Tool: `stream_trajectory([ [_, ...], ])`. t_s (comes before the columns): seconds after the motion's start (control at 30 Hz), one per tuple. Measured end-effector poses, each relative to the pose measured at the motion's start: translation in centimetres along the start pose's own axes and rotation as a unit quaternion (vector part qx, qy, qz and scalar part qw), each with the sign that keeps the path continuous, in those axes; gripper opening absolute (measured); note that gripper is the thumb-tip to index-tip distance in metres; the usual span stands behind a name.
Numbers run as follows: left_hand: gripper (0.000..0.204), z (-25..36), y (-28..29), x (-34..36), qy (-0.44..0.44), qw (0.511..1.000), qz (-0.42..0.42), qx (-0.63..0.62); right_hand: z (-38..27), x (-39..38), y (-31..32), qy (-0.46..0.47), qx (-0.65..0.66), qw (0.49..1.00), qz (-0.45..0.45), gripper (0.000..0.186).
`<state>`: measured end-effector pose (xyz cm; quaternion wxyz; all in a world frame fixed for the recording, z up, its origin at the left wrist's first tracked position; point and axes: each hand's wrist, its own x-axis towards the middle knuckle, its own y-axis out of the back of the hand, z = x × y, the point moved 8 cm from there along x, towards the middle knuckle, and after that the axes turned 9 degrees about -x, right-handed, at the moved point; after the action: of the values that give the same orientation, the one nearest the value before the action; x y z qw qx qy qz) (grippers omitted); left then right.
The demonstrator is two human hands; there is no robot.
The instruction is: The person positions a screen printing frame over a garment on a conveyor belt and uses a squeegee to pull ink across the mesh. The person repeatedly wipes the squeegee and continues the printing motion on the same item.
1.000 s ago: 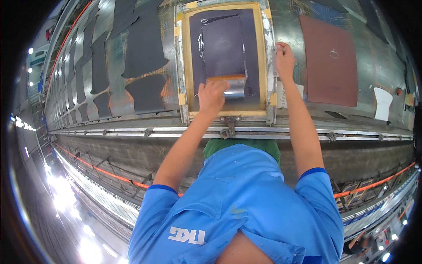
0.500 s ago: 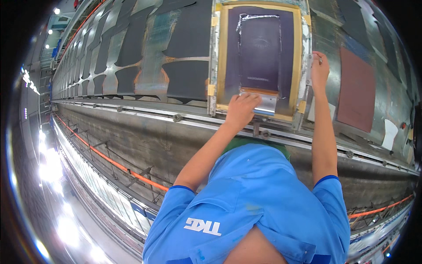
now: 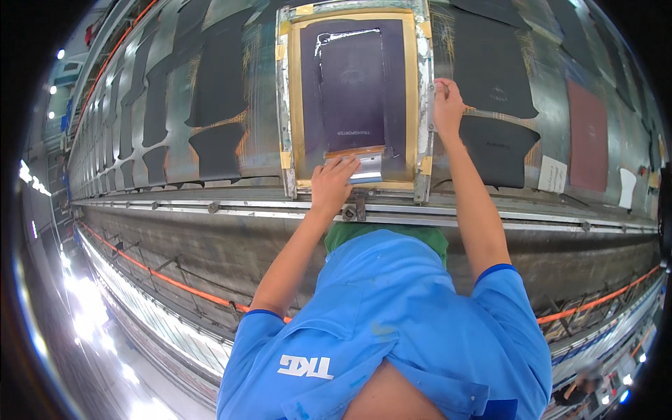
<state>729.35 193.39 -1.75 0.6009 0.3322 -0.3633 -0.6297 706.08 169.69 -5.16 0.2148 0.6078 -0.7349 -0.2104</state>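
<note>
A screen-printing frame (image 3: 423,105) with a metal border and yellowish tape around a dark mesh lies flat on the long table. Near its front end, my left hand (image 3: 334,183) is closed on a squeegee (image 3: 367,168), a wide metal blade holder with an orange-brown strip resting on the mesh. My right hand (image 3: 448,106) has its fingers curled at the frame's right edge, gripping it. Shiny wet ink (image 3: 350,33) lines the far end of the mesh's printing area. Dark cut pieces (image 3: 495,150) lie to the right of the frame, with faint small marks on them.
More dark cut pieces (image 3: 218,150) run along the table to the left. At the right lie a reddish-brown sheet (image 3: 588,136), a card with writing (image 3: 552,173) and a white cutout (image 3: 627,187). A metal rail (image 3: 266,210) with knobs follows the table's front edge.
The frame has shifted left along the table, with both my hands and the squeegee moving with it. Dark pieces now show to its right, between it and the reddish-brown sheet.
</note>
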Motion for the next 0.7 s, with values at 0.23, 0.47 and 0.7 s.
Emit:
stream_trajectory([
  [0.23,0.057,-0.9,0.7,-2.6,-0.025,1.000,0.017,0.007,0.9,0.5,-1.2,-0.005,-0.058,0.998,0.006,0.019],
  [0.47,0.063,-2.1,-0.9,-0.7,-0.043,0.998,-0.002,0.034,1.4,0.5,-2.0,-0.020,-0.065,0.998,-0.013,0.023],
  [0.7,0.054,-6.2,1.5,16.0,-0.092,0.990,0.080,0.068,1.0,0.2,-1.3,-0.018,-0.072,0.997,0.017,0.022],
])
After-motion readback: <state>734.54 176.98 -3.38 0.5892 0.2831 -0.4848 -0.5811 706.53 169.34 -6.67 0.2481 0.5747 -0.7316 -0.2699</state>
